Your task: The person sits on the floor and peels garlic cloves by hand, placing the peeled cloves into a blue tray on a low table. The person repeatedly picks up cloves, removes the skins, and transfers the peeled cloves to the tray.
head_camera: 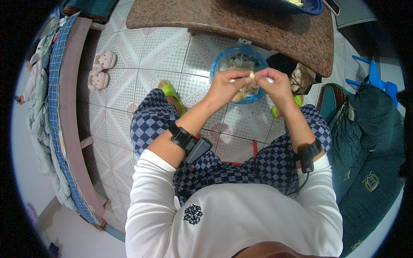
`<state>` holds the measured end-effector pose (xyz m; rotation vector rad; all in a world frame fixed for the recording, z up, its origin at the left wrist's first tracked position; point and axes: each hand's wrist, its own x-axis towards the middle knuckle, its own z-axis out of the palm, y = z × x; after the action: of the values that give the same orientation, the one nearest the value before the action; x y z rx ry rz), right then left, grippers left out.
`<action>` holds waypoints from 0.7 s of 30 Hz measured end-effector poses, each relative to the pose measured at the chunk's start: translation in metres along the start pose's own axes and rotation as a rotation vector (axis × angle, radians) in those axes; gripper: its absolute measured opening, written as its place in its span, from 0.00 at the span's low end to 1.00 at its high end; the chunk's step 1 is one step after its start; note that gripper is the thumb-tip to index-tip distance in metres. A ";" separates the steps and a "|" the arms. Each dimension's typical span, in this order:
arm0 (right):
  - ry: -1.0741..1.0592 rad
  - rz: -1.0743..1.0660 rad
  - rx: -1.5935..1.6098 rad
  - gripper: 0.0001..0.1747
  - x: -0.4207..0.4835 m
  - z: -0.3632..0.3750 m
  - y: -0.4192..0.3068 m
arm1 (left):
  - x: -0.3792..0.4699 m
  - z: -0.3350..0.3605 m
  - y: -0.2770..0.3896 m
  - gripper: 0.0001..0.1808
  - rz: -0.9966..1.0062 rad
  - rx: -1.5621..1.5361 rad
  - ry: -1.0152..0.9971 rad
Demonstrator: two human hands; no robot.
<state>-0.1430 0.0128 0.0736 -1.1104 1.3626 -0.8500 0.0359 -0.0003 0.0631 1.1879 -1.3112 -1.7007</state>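
Observation:
A pale garlic clove (252, 76) is pinched between the fingertips of both hands. My left hand (229, 84) holds it from the left, and my right hand (273, 83) grips it from the right. Small white pieces show by the fingers of each hand; what they are cannot be told. Below the hands, on the tiled floor, stands a blue-rimmed round bin (215, 63) with papery garlic skins (238, 63) in it. Something pale yellowish lies near its lower edge, partly hidden by my left hand.
A granite-topped table (226, 16) stands ahead, bearing a blue tub (290, 9) with peeled cloves at its rim. A box of garlic bulbs (297, 77) sits beneath the table's right end. Pink slippers (102, 69) lie left, by a bed frame (69, 106). A dark green sofa (364, 145) is right.

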 end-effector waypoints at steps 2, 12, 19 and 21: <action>0.032 0.034 0.007 0.09 -0.001 0.001 -0.002 | 0.000 0.001 -0.001 0.13 0.002 -0.028 0.024; 0.022 -0.087 -0.068 0.09 0.001 0.003 0.002 | 0.000 0.000 0.001 0.13 0.137 0.146 0.078; 0.026 -0.053 -0.063 0.07 0.000 0.002 0.001 | -0.003 0.002 0.002 0.14 0.060 0.076 0.060; 0.025 -0.039 -0.025 0.07 0.000 0.002 0.000 | -0.003 0.002 0.002 0.14 -0.012 -0.021 0.043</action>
<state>-0.1409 0.0133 0.0734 -1.1522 1.3799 -0.8797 0.0346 0.0023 0.0658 1.2156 -1.2601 -1.6842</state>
